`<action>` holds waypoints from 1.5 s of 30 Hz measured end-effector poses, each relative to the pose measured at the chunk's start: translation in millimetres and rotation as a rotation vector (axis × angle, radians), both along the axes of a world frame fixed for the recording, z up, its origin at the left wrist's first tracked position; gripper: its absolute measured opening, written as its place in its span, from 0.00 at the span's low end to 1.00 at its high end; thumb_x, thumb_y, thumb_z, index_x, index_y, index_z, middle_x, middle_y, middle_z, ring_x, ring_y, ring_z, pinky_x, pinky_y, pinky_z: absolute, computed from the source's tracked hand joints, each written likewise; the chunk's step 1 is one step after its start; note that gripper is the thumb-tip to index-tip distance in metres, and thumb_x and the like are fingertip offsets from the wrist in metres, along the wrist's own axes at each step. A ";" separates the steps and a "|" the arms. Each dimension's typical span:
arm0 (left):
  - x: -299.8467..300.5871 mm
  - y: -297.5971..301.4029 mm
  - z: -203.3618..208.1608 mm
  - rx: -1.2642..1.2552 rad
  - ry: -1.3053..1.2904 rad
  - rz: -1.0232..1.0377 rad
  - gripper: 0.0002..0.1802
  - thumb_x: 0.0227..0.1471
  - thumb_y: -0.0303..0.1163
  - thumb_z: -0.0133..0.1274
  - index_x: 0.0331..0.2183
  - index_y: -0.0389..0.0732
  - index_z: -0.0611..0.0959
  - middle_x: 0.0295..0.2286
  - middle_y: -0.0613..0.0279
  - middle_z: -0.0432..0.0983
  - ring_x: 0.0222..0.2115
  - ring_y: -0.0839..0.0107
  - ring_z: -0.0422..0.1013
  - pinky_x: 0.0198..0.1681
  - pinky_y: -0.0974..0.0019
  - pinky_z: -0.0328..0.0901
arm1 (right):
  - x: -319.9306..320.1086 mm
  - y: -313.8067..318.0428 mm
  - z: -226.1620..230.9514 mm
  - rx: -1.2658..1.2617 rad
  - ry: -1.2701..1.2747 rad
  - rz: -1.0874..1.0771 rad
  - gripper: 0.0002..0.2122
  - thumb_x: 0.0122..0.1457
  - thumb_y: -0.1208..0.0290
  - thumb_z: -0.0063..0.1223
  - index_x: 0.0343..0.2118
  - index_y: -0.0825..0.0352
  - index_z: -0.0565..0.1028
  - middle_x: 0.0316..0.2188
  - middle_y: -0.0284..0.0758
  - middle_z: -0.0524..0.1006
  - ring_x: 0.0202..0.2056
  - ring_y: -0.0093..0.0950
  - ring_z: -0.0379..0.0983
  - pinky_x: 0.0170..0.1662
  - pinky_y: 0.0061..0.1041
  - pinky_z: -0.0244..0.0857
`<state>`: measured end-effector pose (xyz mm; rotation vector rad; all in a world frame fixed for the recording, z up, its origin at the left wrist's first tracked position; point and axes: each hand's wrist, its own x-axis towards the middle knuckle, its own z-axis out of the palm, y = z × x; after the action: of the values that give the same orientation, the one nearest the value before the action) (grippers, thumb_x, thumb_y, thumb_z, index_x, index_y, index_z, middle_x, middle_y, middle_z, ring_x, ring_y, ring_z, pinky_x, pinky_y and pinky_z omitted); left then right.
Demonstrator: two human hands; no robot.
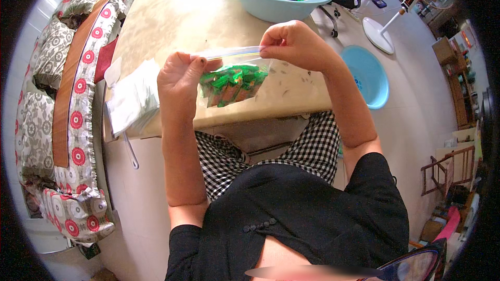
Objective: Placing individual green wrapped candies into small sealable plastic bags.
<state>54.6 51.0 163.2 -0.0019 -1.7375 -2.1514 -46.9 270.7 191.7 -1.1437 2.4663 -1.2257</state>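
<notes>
Left to right. Sofa in patterned covers, off the table's left side. Stack of thin whitish bags on the left corner of the table, just beside the left forearm; probably put there for easy left-side reach.

Left hand: closed on the zip bag's top left corner, thumb up along the strip, fingers curled under. Grip at the corner presumably keeps the strip from sagging.

Zip bag sits between the hands, over the near part of the table, strip stretched nearly level. Green-and-brown packets bunched inside. Can't tell if its bottom touches the table.

Pale blue tub at the far side, heaped with same-looking packets; likely parked there to leave working room in front.

Right hand: thumb and bent index pinch the strip's right end, other fingers folded in. Wrist bent inward, elbow out wide; left forearm runs nearly straight up by comparison. Right hand a bit higher than left.

Far right: blue basin on the floor, well apart from the bag.
</notes>
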 end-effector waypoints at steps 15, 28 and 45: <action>-8.2 -1.4 -20.2 0.140 0.103 0.008 0.06 0.58 0.30 0.45 0.30 0.39 0.72 0.29 0.48 0.78 0.29 0.63 0.76 0.34 0.64 0.71 | -1.5 -9.4 -49.2 -0.500 -0.082 0.045 0.05 0.55 0.72 0.55 0.32 0.68 0.75 0.24 0.27 0.74 0.27 0.16 0.68 0.32 0.19 0.66; -16.6 1.5 -39.8 0.360 0.165 0.021 0.02 0.55 0.24 0.45 0.31 0.37 0.72 0.34 0.46 0.76 0.35 0.62 0.74 0.43 0.62 0.66 | 17.6 -23.0 -69.5 -0.460 -0.113 -0.060 0.08 0.62 0.72 0.44 0.28 0.68 0.72 0.29 0.30 0.72 0.33 0.20 0.66 0.40 0.21 0.62; -10.3 -20.6 -128.3 0.136 -0.013 0.001 0.02 0.54 0.25 0.50 0.32 0.38 0.76 0.38 0.50 0.76 0.37 0.71 0.70 0.45 0.68 0.63 | 41.0 -56.0 -162.0 -0.430 -0.035 -0.321 0.11 0.48 0.74 0.60 0.34 0.66 0.72 0.33 0.34 0.73 0.35 0.27 0.71 0.41 0.24 0.65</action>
<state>44.3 30.4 35.0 0.0491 -1.5945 -2.2684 -5.9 214.7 29.7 -0.8067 2.4982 -1.9196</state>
